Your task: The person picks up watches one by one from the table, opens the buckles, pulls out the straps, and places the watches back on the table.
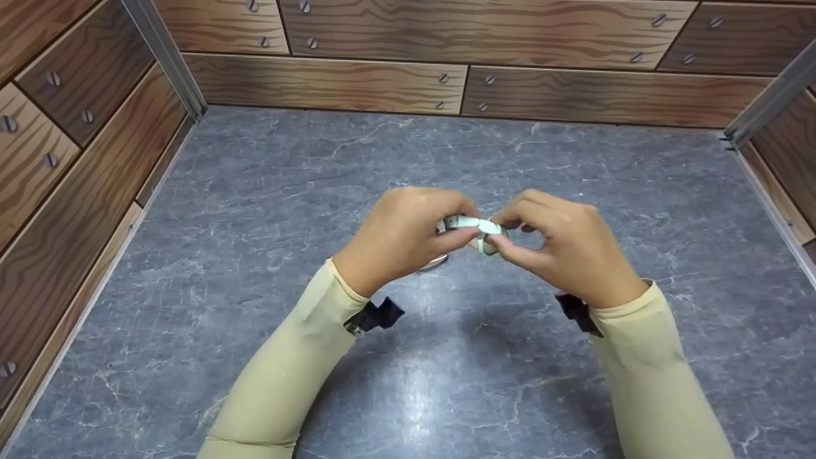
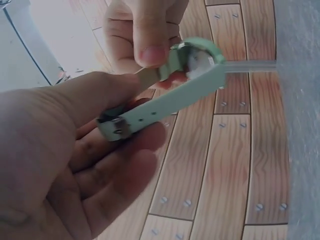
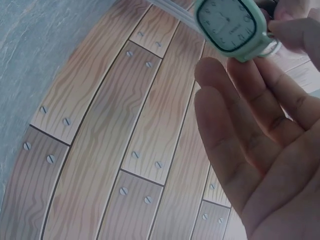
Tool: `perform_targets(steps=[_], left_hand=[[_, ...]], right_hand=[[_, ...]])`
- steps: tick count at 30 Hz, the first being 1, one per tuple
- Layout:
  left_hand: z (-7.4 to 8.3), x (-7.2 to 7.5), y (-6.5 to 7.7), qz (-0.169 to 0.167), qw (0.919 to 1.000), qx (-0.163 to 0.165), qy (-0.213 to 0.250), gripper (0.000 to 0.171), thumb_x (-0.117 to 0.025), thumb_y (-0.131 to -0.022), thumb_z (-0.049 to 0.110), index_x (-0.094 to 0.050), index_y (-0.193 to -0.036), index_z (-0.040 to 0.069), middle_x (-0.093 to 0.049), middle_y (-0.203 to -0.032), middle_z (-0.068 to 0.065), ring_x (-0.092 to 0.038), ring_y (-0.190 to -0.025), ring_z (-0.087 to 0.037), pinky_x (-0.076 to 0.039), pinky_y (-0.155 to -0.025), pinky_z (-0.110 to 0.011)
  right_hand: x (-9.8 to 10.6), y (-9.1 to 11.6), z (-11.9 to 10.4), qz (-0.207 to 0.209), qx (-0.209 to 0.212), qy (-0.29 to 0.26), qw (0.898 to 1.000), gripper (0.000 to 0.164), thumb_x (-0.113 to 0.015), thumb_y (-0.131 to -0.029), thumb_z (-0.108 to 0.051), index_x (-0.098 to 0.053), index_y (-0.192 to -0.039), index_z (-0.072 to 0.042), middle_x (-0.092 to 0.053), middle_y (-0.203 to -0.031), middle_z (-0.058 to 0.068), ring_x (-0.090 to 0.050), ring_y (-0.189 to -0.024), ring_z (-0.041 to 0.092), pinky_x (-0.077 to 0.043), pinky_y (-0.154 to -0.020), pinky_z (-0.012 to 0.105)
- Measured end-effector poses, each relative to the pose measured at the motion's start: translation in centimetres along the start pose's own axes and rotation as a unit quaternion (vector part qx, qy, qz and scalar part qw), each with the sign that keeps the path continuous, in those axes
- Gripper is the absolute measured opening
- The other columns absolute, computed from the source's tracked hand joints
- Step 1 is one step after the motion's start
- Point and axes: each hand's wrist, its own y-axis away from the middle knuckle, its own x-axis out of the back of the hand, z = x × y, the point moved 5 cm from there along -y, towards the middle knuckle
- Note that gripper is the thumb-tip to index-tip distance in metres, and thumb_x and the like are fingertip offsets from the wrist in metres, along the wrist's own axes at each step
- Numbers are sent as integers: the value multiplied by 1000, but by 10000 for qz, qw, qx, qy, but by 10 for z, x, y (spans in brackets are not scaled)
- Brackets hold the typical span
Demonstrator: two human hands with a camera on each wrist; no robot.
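Observation:
A mint-green wristwatch [image 1: 481, 226] is held up between both hands over the tabletop. My left hand [image 1: 408, 229] grips the strap [image 2: 175, 97] by its buckle end, thumb above and fingers beneath. The metal buckle [image 2: 119, 128] and small strap holes show there. My right hand [image 1: 564, 239] pinches the watch by the strap close to the case, with thumb and index finger; its other fingers [image 3: 220, 130] extend below. In the right wrist view the square-rounded dial [image 3: 227, 22] with dark numerals faces the camera. The strap is fastened or folded into a loop.
A small round-edged object [image 1: 435, 262] lies on the grey marbled tabletop [image 1: 287, 191], partly hidden behind the left hand. Wood-patterned panels [image 1: 382, 83] with metal corner posts wall in the back and sides. A dark strap-on camera [image 1: 376, 315] sits at the left wrist.

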Motion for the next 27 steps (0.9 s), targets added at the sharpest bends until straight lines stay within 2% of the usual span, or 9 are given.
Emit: perform_targets(steps=[6, 11, 13, 18, 23, 27], left_hand=[[1, 4, -1, 586, 9974, -198, 358, 12, -73, -98, 20, -76, -100, 8, -76, -89, 0, -60, -67, -8, -50, -64, -20], [-1, 5, -1, 698, 9958, -142, 572, 12, -75, -97, 19, -76, -100, 7, -76, -91, -1, -63, -70, -7, -53, -65, -20], [0, 5, -1, 653, 9961, -136, 585, 12, -74, -98, 20, -76, -100, 8, -76, -91, 0, -63, -70, -7, -53, -66, -20], [1, 1, -1, 340, 9985, -141, 412, 13, -73, -99, 22, -76, -104, 10, -76, -94, 1, -62, -72, -6, -52, -69, -20], [0, -5, -1, -212, 9995, 54, 208, 14, -71, -101, 24, -77, -108, 13, -76, -96, 5, -61, -72, -6, -52, -69, -22], [-2, -8, 0, -457, 9988, 124, 106, 14, -69, -102, 25, -76, -109, 16, -76, -98, 6, -61, -73, -4, -51, -69, -22]], right_hand=[[5, 0, 4, 24, -248, -333, 9991, 11, -81, -92, -15, -75, -100, -15, -71, -95, -5, -65, -82, 7, -52, -77, 18], [4, 0, 4, -43, -363, -296, 9989, 16, -80, -93, -19, -75, -108, -15, -71, -101, -5, -67, -91, 9, -56, -81, 29], [3, 0, 3, -28, -339, -274, 9990, 20, -80, -93, -20, -75, -112, -15, -71, -103, -3, -67, -93, 10, -57, -82, 33], [1, -1, -1, 85, 27, -429, 9990, 20, -80, -93, -14, -76, -112, -14, -72, -101, -3, -68, -91, 11, -54, -82, 24], [-3, -1, -2, -156, 197, -407, 9989, 16, -80, -92, -13, -76, -107, -13, -71, -95, -5, -68, -84, 7, -56, -76, 22], [-6, -1, -1, -346, 190, -272, 9989, 17, -82, -89, -15, -75, -105, -13, -70, -93, -4, -67, -80, 6, -58, -72, 23]])
